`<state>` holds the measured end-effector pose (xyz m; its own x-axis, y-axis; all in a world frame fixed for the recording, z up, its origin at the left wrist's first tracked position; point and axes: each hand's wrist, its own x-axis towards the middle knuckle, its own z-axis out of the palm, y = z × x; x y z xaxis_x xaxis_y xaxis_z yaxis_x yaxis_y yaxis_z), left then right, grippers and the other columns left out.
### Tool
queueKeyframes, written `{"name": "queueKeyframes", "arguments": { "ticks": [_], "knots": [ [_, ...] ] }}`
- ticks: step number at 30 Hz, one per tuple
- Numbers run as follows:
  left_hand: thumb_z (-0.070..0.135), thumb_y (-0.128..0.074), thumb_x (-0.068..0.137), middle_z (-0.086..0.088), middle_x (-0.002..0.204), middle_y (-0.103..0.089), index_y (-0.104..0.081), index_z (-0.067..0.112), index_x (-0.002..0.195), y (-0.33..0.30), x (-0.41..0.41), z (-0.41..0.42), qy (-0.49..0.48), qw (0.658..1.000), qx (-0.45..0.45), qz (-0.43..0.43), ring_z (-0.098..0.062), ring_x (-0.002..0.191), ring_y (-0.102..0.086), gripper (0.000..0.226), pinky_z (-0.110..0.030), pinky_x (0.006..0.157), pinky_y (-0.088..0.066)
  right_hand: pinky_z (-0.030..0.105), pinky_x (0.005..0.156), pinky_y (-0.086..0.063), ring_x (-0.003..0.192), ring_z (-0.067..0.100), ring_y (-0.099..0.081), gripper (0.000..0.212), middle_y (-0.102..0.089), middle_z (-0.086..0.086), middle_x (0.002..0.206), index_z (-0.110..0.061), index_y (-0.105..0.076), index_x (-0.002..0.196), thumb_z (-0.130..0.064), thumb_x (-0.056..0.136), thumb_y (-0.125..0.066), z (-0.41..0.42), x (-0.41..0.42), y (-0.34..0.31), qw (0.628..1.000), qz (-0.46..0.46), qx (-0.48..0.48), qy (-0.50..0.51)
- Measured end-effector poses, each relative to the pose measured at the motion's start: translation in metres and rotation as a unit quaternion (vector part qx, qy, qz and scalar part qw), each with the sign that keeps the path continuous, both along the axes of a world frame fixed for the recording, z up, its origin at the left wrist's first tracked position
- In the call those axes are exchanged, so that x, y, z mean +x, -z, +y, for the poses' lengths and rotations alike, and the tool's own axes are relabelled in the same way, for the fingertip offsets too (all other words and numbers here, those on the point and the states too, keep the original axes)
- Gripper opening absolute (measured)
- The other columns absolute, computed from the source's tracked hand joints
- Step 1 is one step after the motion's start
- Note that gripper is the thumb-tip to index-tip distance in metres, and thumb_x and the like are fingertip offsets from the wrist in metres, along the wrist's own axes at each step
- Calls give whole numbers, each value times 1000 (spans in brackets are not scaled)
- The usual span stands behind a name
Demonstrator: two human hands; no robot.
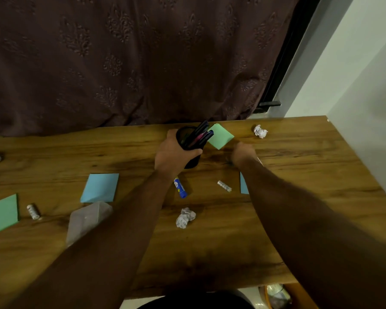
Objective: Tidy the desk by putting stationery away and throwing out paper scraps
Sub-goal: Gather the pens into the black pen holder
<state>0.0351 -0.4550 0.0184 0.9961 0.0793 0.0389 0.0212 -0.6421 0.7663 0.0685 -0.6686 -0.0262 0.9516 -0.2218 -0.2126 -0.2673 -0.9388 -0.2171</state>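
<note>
The black mesh pen cup (188, 141), tilted and full of pens, sits in the grasping left hand (173, 157) above the wooden desk (299, 197). The right hand (243, 155) is clenched (contents hidden) near a green sticky-note pad (221, 136).

Dim, warm indoor light; soft shadows on desk (210, 253); wide-angle bowing at edges, slight motion blur thruout.
</note>
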Motion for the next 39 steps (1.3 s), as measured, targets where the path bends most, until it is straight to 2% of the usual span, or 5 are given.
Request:
{"name": "queueKeyframes", "arguments": {
  "ticks": [9,15,26,35,39],
  "knots": [
    [54,-82,61,4,126,-60,-43,21,136,3,-4,0,9,1000,-2,27,-17,115,-58,92,-31,91,-51,29,74,-51,98,26,-65,21,-67,10,105,-5,-64,108,-18,91,-61,5,4,-7,992,-63,102,48],
    [44,-86,63,0,126,-60,-44,17,134,2,-12,-5,23,999,-21,20,-19,116,-58,87,-29,88,-48,38,62,-60,63,21,-68,12,-71,5,71,-22,-65,70,-15,70,-74,22,10,-101,861,-252,428,112],
    [42,-84,64,1,122,-62,-45,18,130,-6,-29,-18,78,996,-45,18,-20,112,-60,80,-33,88,-50,26,77,-52,88,6,-63,22,-72,-6,101,-18,-72,100,-17,79,-75,65,-53,-120,954,-176,149,-194],
    [48,-85,59,-1,123,-63,-48,18,131,-9,-41,-55,112,993,-29,9,-23,113,-59,86,-35,88,-52,28,80,-51,89,15,-63,20,-67,1,96,-18,-64,97,-20,80,-76,-10,-79,-115,939,-226,256,35],
    [48,-85,59,-1,123,-62,-47,19,129,-17,-49,-92,146,989,-23,18,-23,112,-59,85,-29,81,-46,37,75,-56,105,23,-64,44,-65,7,115,-19,-52,128,-23,87,-67,-51,-114,-101,893,-111,414,139]
  ]
}}
